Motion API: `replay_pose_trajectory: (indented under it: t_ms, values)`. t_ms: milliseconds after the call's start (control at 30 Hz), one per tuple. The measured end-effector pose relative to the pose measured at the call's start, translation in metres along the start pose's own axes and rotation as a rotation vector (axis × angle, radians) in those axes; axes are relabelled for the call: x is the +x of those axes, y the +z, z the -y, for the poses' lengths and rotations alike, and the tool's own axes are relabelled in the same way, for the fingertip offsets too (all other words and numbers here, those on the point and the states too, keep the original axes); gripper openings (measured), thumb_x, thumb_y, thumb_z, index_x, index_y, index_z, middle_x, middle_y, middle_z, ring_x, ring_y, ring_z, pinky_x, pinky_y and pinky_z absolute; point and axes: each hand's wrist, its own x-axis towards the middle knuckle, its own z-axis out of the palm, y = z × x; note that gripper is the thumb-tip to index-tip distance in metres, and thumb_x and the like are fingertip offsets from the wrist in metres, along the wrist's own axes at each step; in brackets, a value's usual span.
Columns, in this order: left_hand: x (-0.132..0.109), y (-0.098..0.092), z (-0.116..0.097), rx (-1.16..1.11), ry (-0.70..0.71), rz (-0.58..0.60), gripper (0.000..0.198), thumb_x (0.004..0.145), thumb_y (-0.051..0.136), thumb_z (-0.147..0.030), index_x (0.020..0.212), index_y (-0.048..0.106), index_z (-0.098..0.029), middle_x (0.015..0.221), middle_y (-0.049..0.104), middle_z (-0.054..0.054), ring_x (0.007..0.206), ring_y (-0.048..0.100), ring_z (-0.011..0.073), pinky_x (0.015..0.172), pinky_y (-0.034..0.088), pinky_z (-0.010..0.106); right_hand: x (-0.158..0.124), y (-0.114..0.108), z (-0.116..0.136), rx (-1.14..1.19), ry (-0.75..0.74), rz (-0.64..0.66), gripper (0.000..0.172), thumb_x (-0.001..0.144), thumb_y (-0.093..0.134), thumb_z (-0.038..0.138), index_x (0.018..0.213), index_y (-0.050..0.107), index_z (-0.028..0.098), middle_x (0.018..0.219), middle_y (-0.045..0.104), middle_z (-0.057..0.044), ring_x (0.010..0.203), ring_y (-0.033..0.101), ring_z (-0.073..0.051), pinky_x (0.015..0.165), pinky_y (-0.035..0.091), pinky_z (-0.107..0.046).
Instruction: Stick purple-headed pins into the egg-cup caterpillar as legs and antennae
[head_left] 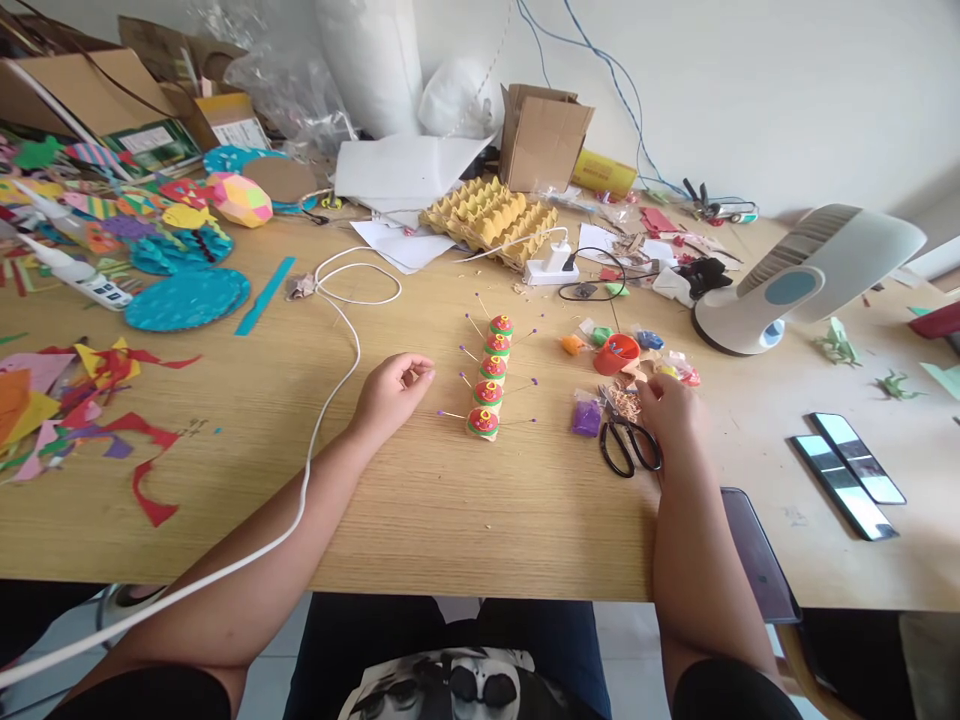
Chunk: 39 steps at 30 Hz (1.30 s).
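A caterpillar-like row of domed segments (490,393), red on top with green and pale bands and yellow rings, stands mid-table. Purple-headed pins (469,353) stick out on both its sides. My left hand (395,393) rests on the table left of the row, its fingers loosely curled and nothing visible in them. Over a small heap of shavings (625,402), my right hand (673,402) is closed with fingertips pinched; what they hold is hidden. Black-handled scissors (630,447) lie just left of that hand, beside a purple packet (586,414). Behind them sits an orange-red cup (616,353) with small things inside.
A white cable (346,345) runs over my left forearm. Paper scraps (97,400) and blue discs (184,300) cover the left side. Egg trays (491,220) and a power strip (551,270) lie behind. A fan (795,285) and phones (844,487) are on the right.
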Motion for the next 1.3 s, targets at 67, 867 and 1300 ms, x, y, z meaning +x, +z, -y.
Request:
replay_pose_trajectory:
  t_ms: [67,867,1300]
  values:
    - [0.0,0.0,0.001,-0.002,-0.01,-0.001,0.022,0.085,0.063,-0.038,0.096,0.071,-0.021,0.087,0.069,0.003,0.071,0.059,0.0149,0.067,0.046,0.027,0.0,-0.003,0.001,-0.005,0.016,0.007,0.028,0.084,0.054,0.049,0.077,0.064,0.024,0.07,0.064,-0.006,0.06,0.051,-0.02,0.056,0.034,-0.032]
    - [0.001,-0.001,0.001,0.002,-0.009,-0.016,0.02,0.084,0.062,-0.037,0.094,0.071,-0.021,0.086,0.07,0.002,0.072,0.059,0.0148,0.068,0.046,0.027,-0.034,-0.002,0.046,0.047,-0.319,-0.082,0.026,0.093,0.051,0.041,0.097,0.071,0.026,0.086,0.072,-0.006,0.078,0.062,-0.024,0.066,0.039,-0.032]
    - [-0.001,0.001,-0.005,0.011,0.015,-0.004,0.019,0.085,0.062,-0.034,0.095,0.07,-0.02,0.088,0.07,0.002,0.072,0.059,0.0144,0.069,0.047,0.027,-0.01,0.011,0.132,-0.31,-0.444,0.073,0.033,0.096,0.045,0.017,0.124,0.061,0.011,0.12,0.065,-0.02,0.101,0.065,-0.03,0.08,0.05,-0.037]
